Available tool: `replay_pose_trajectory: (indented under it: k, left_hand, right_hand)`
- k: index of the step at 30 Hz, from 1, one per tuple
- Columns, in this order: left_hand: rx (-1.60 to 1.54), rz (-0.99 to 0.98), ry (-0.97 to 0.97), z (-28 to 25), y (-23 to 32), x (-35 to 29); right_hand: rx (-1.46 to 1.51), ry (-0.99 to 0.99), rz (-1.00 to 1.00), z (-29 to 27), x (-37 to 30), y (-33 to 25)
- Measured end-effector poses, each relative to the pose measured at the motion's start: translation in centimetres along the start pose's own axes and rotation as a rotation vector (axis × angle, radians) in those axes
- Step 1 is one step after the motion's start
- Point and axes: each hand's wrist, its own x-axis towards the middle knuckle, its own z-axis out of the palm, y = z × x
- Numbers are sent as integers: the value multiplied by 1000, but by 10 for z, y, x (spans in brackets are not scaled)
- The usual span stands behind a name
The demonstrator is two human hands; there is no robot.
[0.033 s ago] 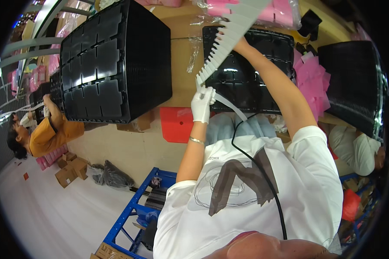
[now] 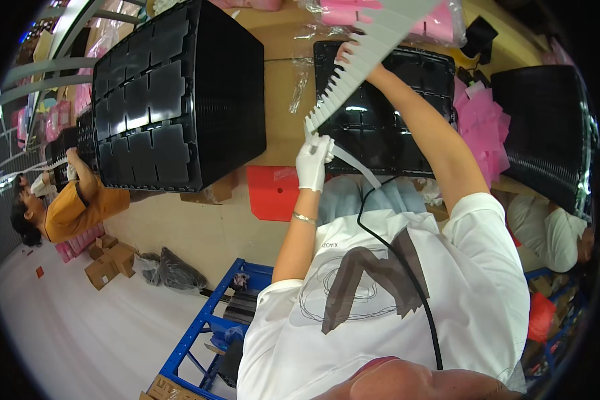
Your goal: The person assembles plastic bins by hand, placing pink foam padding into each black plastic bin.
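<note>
My left hand [image 2: 311, 165], in a white glove, is closed on a long white strip [image 2: 380, 50] with a notched, comb-like edge. From there the strip rises to the upper right, growing wide near the camera. Its narrow tail [image 2: 355, 162] passes below the glove toward my lap. Beyond the left hand, my bare right hand [image 2: 375, 72] is over the black compartment tray [image 2: 407, 113], partly covered by the strip. Its visible fingertips look curled; what they hold, if anything, is hidden.
Tall stacks of black trays stand left [image 2: 230, 100] and right [image 2: 540, 127]. Pink sheets [image 2: 483, 130] lie beside the middle tray, and pink bags [image 2: 433, 23] behind it. A black cable [image 2: 407, 260] hangs down my shirt. A co-worker in orange [image 2: 80, 210] is at left, another person [image 2: 543, 230] at right.
The strip has shifted slightly to the right at its upper part. My right hand's fingertips show a little higher, beside the strip's notched edge. My left hand keeps its hold and has barely moved.
</note>
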Motion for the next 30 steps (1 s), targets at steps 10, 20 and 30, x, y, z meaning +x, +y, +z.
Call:
replay_pose_trajectory:
  k: [10,20,30]
  left_hand:
    - [114,-17,-113,-18,-4,15]
    - [92,-55,-113,-13,3,12]
    - [95,-47,-128,-17,-7,11]
  right_hand:
    - [-59,-39,199,-15,9,-38]
    - [-57,-52,180,-15,6,-36]
    - [-138,-85,292,-16,9,-39]
